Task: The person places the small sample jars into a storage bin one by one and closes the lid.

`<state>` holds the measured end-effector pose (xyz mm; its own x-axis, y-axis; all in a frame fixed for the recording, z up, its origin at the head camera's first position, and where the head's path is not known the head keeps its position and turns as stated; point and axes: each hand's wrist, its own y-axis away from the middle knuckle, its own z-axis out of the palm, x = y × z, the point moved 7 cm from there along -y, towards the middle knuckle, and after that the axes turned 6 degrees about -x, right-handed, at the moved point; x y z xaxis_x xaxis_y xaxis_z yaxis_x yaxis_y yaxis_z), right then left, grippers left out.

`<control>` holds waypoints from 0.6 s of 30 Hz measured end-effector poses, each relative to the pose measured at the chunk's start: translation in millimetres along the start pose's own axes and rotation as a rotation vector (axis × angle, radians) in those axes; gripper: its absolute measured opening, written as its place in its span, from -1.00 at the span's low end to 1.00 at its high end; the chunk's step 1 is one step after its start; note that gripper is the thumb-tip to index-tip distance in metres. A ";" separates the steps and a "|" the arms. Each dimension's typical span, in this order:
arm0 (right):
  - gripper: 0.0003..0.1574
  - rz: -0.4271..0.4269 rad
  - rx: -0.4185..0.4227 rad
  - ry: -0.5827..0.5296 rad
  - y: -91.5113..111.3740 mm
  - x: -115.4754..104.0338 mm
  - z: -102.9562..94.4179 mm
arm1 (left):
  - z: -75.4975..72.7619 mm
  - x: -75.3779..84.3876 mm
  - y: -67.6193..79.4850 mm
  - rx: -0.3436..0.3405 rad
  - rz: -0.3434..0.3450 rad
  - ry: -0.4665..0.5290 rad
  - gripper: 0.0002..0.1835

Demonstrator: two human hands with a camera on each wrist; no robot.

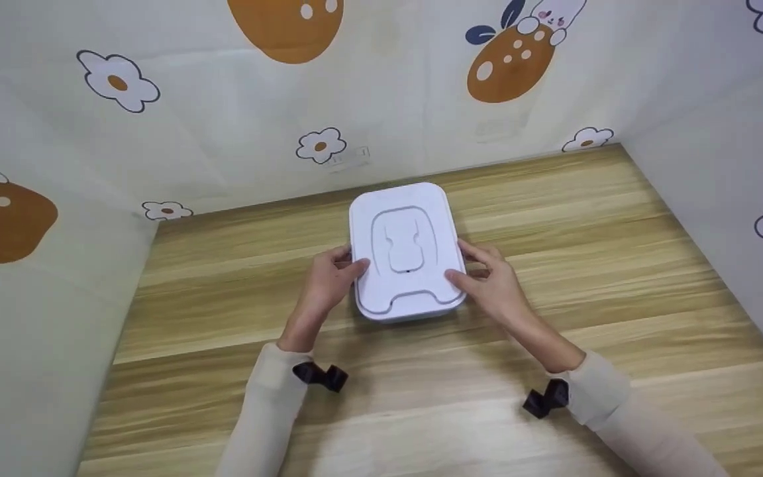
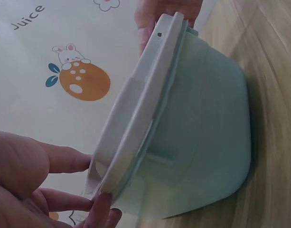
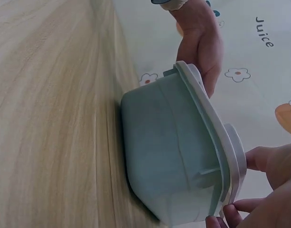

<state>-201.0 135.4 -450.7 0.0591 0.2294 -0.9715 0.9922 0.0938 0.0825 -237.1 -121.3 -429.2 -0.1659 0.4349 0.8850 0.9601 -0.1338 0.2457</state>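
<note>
A pale green plastic box (image 2: pixel 202 123) with a white lid (image 1: pixel 408 252) stands on the wooden table. My left hand (image 1: pixel 330 281) grips the lid's left edge, thumb on top and fingertips under the rim. On the opposite side my right hand (image 1: pixel 493 281) pinches the right edge the same way. The lid sits over the box's rim all round in the wrist views, and its top carries a moulded outline. What lies inside the box is hidden.
The wooden tabletop (image 1: pixel 222 298) spreads around the box. A cloth printed with oranges, rabbits and flowers (image 1: pixel 209 112) hangs behind it and along both sides. Dark wrist cameras (image 1: pixel 320 375) are strapped over the pale sleeves (image 1: pixel 269 404).
</note>
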 end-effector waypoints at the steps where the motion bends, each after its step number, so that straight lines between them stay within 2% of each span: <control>1: -0.23 0.001 -0.003 0.003 -0.4 0.8 0.5 | 0.0 -1.0 -0.7 0.000 -0.005 -0.001 -0.45; 13: -0.27 0.021 -0.010 -0.010 -4.9 10.8 -2.9 | 3.0 -8.6 -11.0 -0.031 -0.058 0.018 -0.44; 18: -0.28 0.047 -0.021 -0.030 -6.6 13.9 -3.7 | 5.5 -17.3 -14.1 -0.061 -0.092 0.077 -0.47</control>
<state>-207.1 141.5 -463.9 0.1086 0.2053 -0.9726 0.9857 0.1042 0.1321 -246.5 -122.1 -450.1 -0.2715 0.3790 0.8847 0.9249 -0.1516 0.3488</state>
